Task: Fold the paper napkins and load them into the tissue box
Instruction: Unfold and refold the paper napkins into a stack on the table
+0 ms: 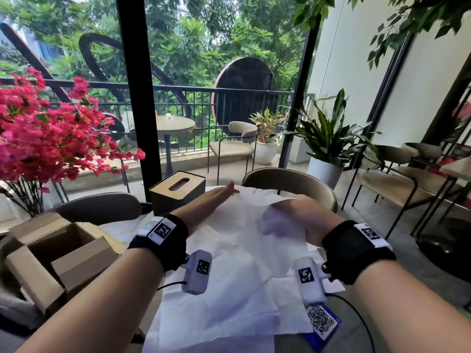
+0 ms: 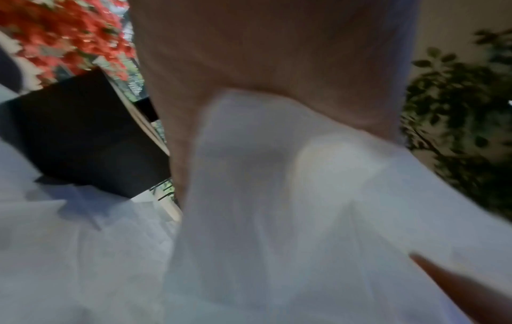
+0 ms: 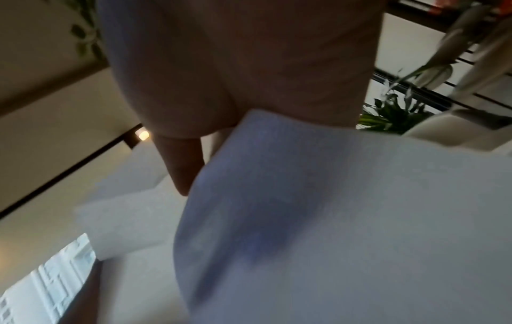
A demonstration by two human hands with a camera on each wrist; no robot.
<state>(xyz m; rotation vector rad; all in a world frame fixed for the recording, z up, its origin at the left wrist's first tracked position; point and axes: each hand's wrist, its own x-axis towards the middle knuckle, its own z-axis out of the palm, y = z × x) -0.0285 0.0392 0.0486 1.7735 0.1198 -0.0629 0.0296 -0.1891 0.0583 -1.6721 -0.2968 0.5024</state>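
Several white paper napkins [image 1: 237,250] lie spread and overlapping on the round table. My left hand [image 1: 216,196] lies flat on the far left edge of the top napkin, fingers straight. Its palm [image 2: 263,54] is against the napkin [image 2: 277,197]. My right hand [image 1: 308,215] holds a raised flap of napkin [image 1: 272,207] that drapes over its fingers and hides them. In the right wrist view the napkin [image 3: 332,208] rises to the palm and the thumb [image 3: 180,171] hangs beside it. The dark tissue box [image 1: 178,192] with a slotted wooden lid stands just left of my left hand, also seen in the left wrist view [image 2: 83,136].
An open cardboard box [image 1: 63,253] sits at the left of the table. A blue card with a QR code [image 1: 322,324] lies under the napkins near the front right. Pink flowers [image 1: 51,138] stand at the left. A chair back [image 1: 288,182] rises behind the table.
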